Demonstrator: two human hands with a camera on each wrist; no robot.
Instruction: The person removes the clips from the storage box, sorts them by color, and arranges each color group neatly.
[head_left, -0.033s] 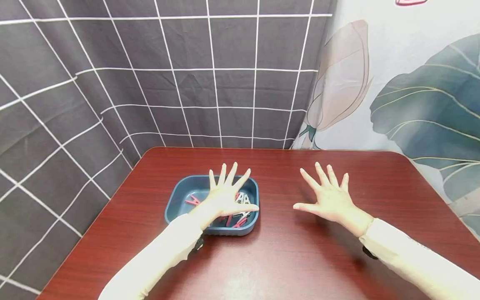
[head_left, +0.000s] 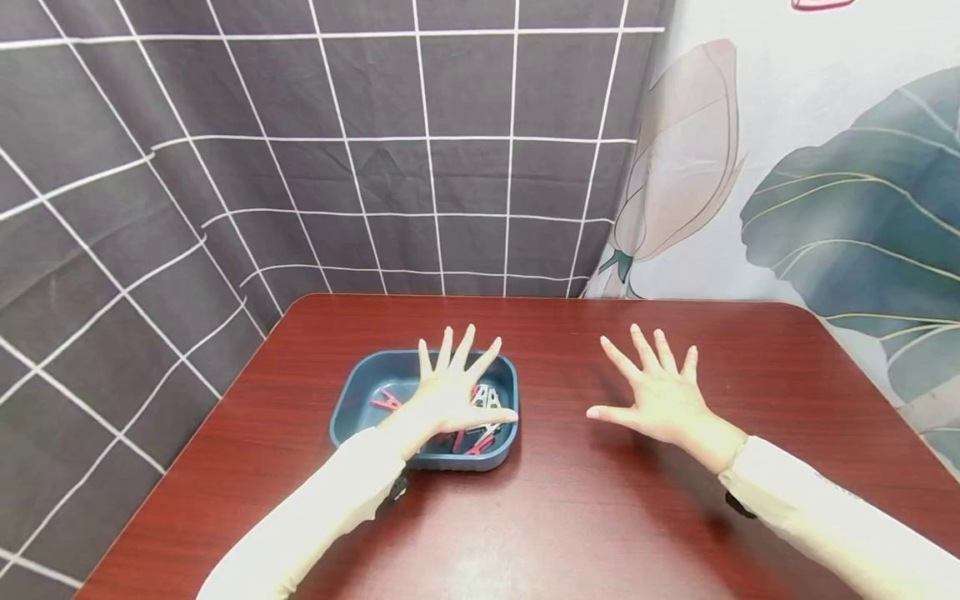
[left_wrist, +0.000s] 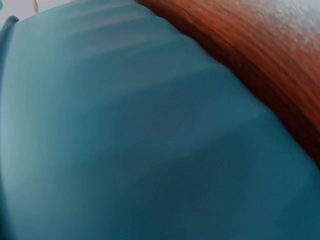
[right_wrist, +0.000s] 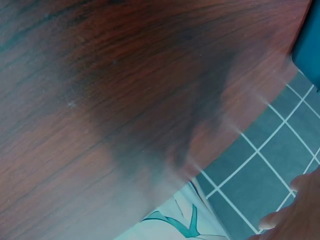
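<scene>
Dark gray cloth (head_left: 375, 175) with a white grid hangs behind the blue bin (head_left: 468, 462) and to its left; farther right of the bin hangs pale cloth (head_left: 757, 75) printed with a pinkish bud and a large blue-green leaf. The bin, a rounded rectangular tub, sits on a glossy reddish-brown tabletop (head_left: 555, 525).

Inside the bin are small clips. One pink clip (head_left: 386, 401) lies toward its left side; white clips (head_left: 487, 398) mixed with more pink ones gather at its right end, partly covered from view.

A person's two hands reach forward, palms down, in pale sleeves. The left hand (head_left: 448, 397) is over the bin, fingers fanned wide and thumb stretched toward the bin's right rim; whether it touches the rim cannot be told. The right hand (head_left: 663, 400) is well to the right of the bin, its fingers and thumb spread the same way above bare wood.

The left wrist view is mostly filled by the bin's ribbed outer wall. The right wrist view shows fingertips at lower right, below the bin's corner.
</scene>
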